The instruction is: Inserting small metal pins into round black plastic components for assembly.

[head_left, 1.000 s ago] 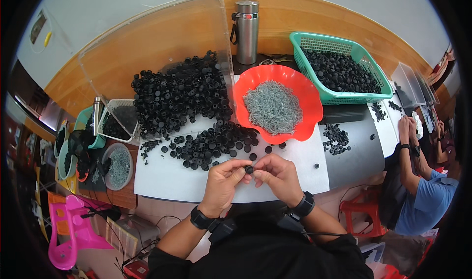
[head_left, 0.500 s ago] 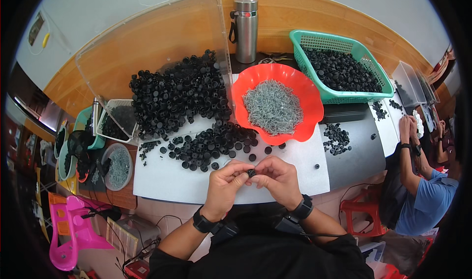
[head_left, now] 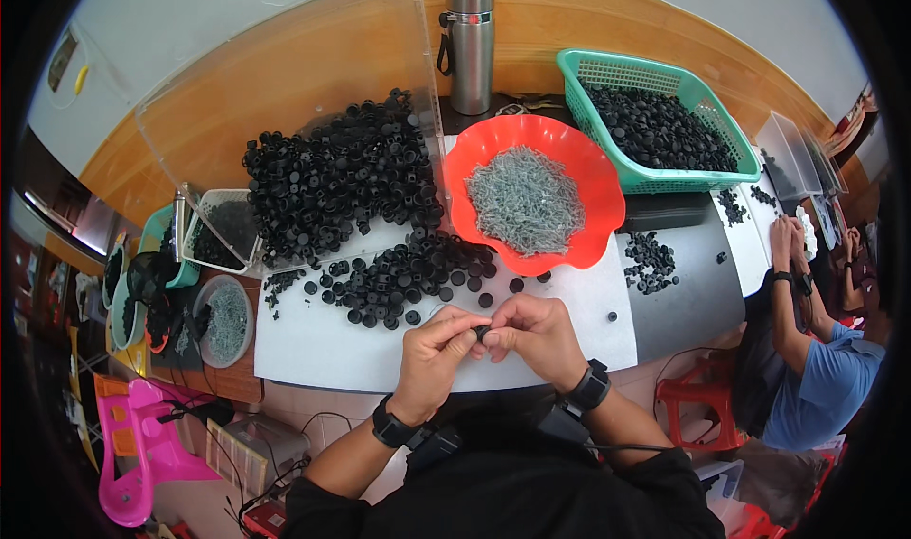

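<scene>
Close to the table's front edge, my left hand and my right hand meet, both closed in a pinch. Between their fingertips is one small black plastic part; fingers cover much of it. Just beyond lies a loose spread of black round plastic caps on the white sheet. They run back to a big heap of the same black parts in a clear plastic bin tipped on its side. A red scalloped bowl full of silvery screws stands to the right of the heap.
A green basket of black parts sits at the back right, beside a steel thermos. Small black pieces lie on a dark grey board. At far right a co-worker in a blue shirt works. A pink stool stands left.
The view has shifted slightly. My fingers have turned a little around the small black part, with the right hand's fingers now closer over it; both hands still pinch it.
</scene>
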